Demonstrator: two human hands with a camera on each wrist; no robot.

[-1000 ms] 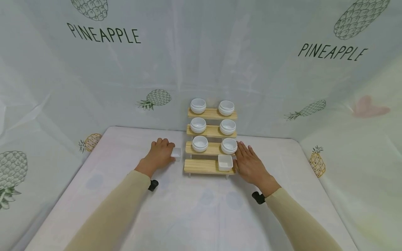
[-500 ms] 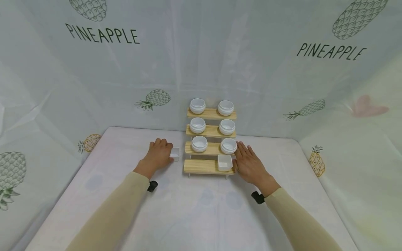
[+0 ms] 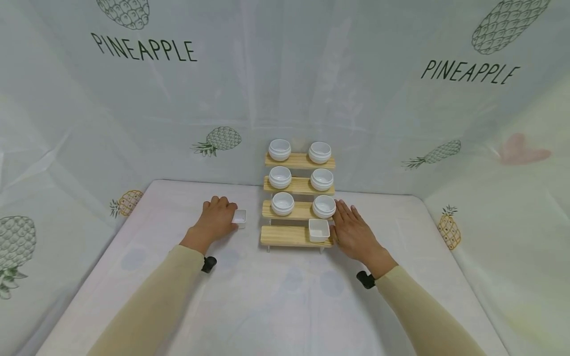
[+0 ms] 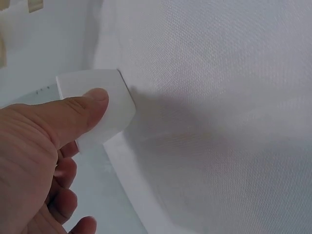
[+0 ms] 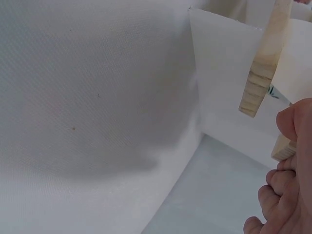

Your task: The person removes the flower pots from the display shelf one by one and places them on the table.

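Observation:
My left hand pinches a small square white dish low over the table, left of a stepped wooden stand. In the left wrist view the thumb presses one side of the dish, with the fingers behind. My right hand lies with straight fingers along the stand's right side, the fingertips by the third step's end. A square white bowl sits at the right of the lowest step. In the right wrist view my right hand is beside the step ends.
Round white bowls stand in pairs on the three upper steps. Behind the table hangs a pale curtain printed with pineapples. A dark wrist strap piece shows at my right sleeve.
My left hand has moved left with the square dish, widening its gap from the stand. The right hand and the bowls on the stand have stayed put.

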